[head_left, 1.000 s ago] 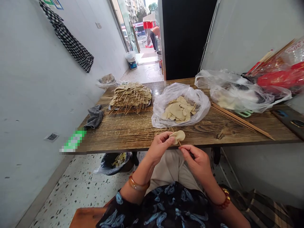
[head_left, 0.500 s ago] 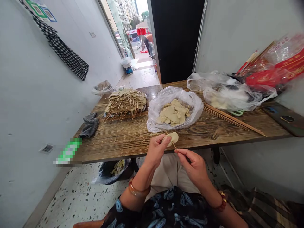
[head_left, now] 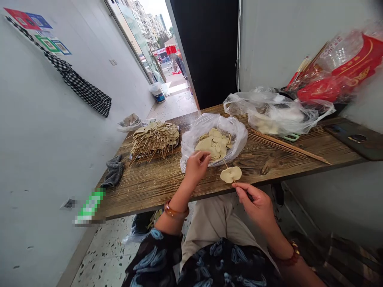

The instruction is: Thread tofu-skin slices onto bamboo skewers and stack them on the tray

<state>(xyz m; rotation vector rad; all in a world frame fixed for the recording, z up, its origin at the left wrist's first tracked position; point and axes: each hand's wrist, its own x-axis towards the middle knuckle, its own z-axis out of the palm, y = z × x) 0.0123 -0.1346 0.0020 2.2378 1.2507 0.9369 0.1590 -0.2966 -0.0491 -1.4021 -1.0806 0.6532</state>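
Observation:
My right hand (head_left: pixel 254 201) pinches the lower end of a thin wooden skewer (head_left: pixel 235 183). Threaded on that skewer is a pale beige, thin flat slice (head_left: pixel 231 174), held just over the table's front edge. The skewer's tip sticks out beyond the slice. My left hand (head_left: pixel 197 165) is at the near rim of a white plastic bag (head_left: pixel 191 139), its thumb and forefinger slightly apart beside the loose slices (head_left: pixel 214 143) inside. Whether the fingertips touch a slice is hard to see. Left of the bag lies a heap of skewered slices (head_left: pixel 155 139).
Bare skewers (head_left: pixel 290 147) lie on the wooden table (head_left: pixel 161 179) at right, by a clear plastic bag (head_left: pixel 278 115), green-handled scissors (head_left: pixel 291 137) and a phone (head_left: pixel 357 137). A grey cloth (head_left: pixel 113 171) rests at the left edge. Red packaging (head_left: pixel 329 87) stands behind.
My left hand has let go of the skewered slice and moved up to the bag. My right hand has shifted right with the skewer. The view has turned slightly.

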